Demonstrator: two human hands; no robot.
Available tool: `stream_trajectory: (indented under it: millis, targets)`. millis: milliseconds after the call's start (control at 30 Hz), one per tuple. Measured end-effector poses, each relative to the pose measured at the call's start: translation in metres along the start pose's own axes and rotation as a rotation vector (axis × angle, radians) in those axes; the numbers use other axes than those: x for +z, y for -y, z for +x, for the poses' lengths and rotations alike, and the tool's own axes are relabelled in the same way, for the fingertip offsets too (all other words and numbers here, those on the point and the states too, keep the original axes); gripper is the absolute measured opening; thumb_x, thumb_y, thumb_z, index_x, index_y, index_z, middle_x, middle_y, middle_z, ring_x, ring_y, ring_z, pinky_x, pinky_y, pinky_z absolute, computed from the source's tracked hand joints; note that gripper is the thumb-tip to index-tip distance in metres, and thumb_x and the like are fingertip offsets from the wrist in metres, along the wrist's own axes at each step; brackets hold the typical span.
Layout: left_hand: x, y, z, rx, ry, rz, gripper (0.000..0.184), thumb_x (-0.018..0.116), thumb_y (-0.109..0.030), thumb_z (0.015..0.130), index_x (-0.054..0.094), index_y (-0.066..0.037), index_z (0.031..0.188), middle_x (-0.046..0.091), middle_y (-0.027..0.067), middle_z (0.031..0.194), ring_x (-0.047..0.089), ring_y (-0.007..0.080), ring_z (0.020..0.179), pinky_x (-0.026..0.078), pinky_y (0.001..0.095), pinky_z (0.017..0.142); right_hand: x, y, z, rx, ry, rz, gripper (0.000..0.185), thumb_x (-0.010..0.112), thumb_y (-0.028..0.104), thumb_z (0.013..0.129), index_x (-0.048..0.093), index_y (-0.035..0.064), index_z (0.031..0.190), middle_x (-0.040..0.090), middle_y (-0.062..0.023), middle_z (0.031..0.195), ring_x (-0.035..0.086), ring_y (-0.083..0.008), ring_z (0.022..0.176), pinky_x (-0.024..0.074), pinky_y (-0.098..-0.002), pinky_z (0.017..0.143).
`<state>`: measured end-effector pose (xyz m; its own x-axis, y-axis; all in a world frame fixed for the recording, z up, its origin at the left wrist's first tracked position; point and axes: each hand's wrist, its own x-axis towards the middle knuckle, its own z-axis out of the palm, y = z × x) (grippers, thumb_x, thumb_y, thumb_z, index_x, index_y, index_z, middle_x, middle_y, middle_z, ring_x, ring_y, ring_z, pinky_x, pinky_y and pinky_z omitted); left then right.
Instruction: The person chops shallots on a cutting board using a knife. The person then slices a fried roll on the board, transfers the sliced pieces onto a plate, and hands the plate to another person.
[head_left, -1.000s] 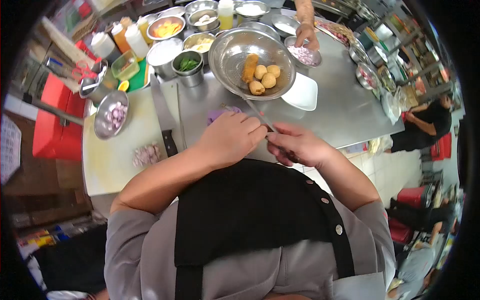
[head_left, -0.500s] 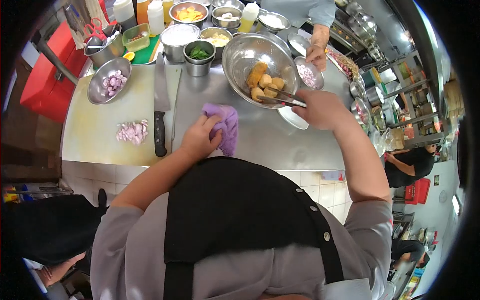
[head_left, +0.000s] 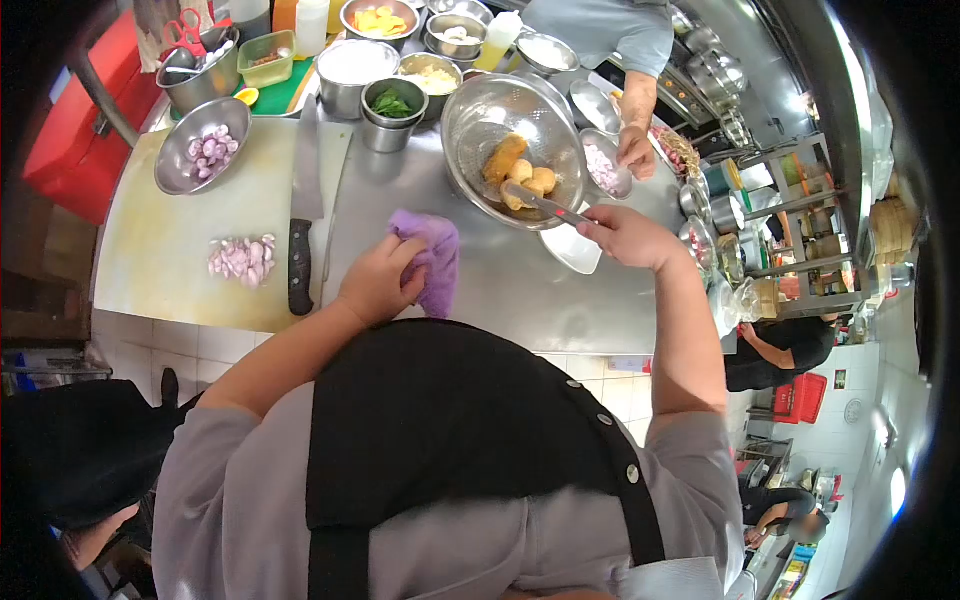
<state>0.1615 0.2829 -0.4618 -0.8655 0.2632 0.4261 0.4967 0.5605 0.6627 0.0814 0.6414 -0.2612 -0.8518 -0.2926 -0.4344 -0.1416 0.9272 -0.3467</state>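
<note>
My right hand [head_left: 635, 238] is closed around metal tongs [head_left: 556, 209], whose tips reach into a large perforated metal bowl [head_left: 470, 150]. In the bowl lie several round golden-brown fried balls [head_left: 543, 178] and a longer fried piece [head_left: 503, 158]; the tong tips touch the balls, but I cannot tell whether they pinch one. My left hand [head_left: 385, 282] grips a crumpled purple cloth [head_left: 437, 262] on the steel table [head_left: 400, 195]. To its left, a black-handled knife [head_left: 301, 265] lies on the cutting board [head_left: 150, 260] beside chopped shallots [head_left: 242, 260].
A metal bowl of shallots [head_left: 175, 170] stands on the board. Behind are a pot of green leaves [head_left: 391, 105], several ingredient bowls and squeeze bottles [head_left: 497, 40]. A white dish [head_left: 575, 248] sits beside the perforated bowl. Across the table, another person's hand [head_left: 634, 150] is at a bowl of chopped shallots [head_left: 605, 168].
The tongs have turned among the fried balls, so their arms now overlap in view. The balls have shifted. My left hand stays on the cloth. The whole view has moved slightly.
</note>
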Motion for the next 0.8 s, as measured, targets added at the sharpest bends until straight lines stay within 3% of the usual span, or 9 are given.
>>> stream_trajectory:
  millis: [67, 167, 300, 633, 733, 800]
  targets:
    - [-0.001, -0.002, 0.001, -0.019, 0.010, 0.012, 0.035, 0.071, -0.021, 0.087, 0.065, -0.012, 0.120, 0.063, 0.0174, 0.101, 0.067, 0.0412, 0.083, 0.056, 0.0488, 0.074, -0.005, -0.018, -0.019, 0.173, 0.108, 0.423, 0.030, 0.059, 0.033, 0.106, 0.066, 0.0056, 0.114, 0.064, -0.0037, 0.077, 0.058, -0.0146, 0.058, 0.0454, -0.0291, 0.054]
    - [0.003, -0.001, 0.002, -0.014, 0.007, 0.026, 0.034, 0.070, -0.022, 0.087, 0.065, -0.011, 0.120, 0.063, 0.0176, 0.102, 0.066, 0.0418, 0.086, 0.056, 0.0494, 0.075, 0.016, -0.053, -0.062, 0.143, -0.076, 0.893, 0.026, 0.057, 0.030, 0.108, 0.066, 0.0059, 0.115, 0.053, 0.0009, 0.070, 0.044, -0.0080, 0.051, 0.0336, -0.0228, 0.047]
    - [0.007, 0.000, 0.003, 0.007, 0.001, 0.034, 0.031, 0.070, -0.021, 0.088, 0.066, -0.013, 0.117, 0.064, 0.0179, 0.104, 0.066, 0.0418, 0.085, 0.056, 0.0495, 0.074, 0.052, -0.103, -0.099, 0.256, -0.189, 1.081, 0.032, 0.058, 0.031, 0.108, 0.066, 0.0037, 0.121, 0.052, -0.0004, 0.068, 0.044, -0.0100, 0.050, 0.0338, -0.0249, 0.047]
    - [0.010, 0.003, 0.002, 0.063, -0.049, 0.087, 0.032, 0.071, -0.019, 0.086, 0.066, -0.013, 0.117, 0.064, 0.0166, 0.100, 0.066, 0.0413, 0.082, 0.056, 0.0488, 0.070, 0.099, -0.123, -0.064, 0.422, -0.071, 1.072, 0.035, 0.058, 0.041, 0.107, 0.066, 0.0070, 0.111, 0.053, -0.0007, 0.069, 0.045, -0.0104, 0.049, 0.0321, -0.0263, 0.044]
    - [0.011, 0.003, 0.001, 0.045, -0.045, 0.095, 0.032, 0.071, -0.019, 0.086, 0.066, -0.013, 0.117, 0.064, 0.0165, 0.099, 0.065, 0.0408, 0.082, 0.056, 0.0487, 0.071, 0.089, -0.125, -0.075, 0.508, -0.105, 0.796, 0.041, 0.059, 0.047, 0.105, 0.068, 0.0078, 0.115, 0.054, -0.0005, 0.070, 0.045, -0.0092, 0.048, 0.0333, -0.0267, 0.043]
    - [0.011, 0.001, 0.001, 0.035, -0.036, 0.097, 0.033, 0.072, -0.018, 0.086, 0.066, -0.013, 0.117, 0.064, 0.0166, 0.099, 0.065, 0.0407, 0.082, 0.056, 0.0484, 0.071, 0.082, -0.127, -0.076, 0.539, -0.113, 0.629, 0.042, 0.059, 0.046, 0.104, 0.068, 0.0078, 0.120, 0.061, -0.0050, 0.074, 0.056, -0.0163, 0.055, 0.0431, -0.0315, 0.050]
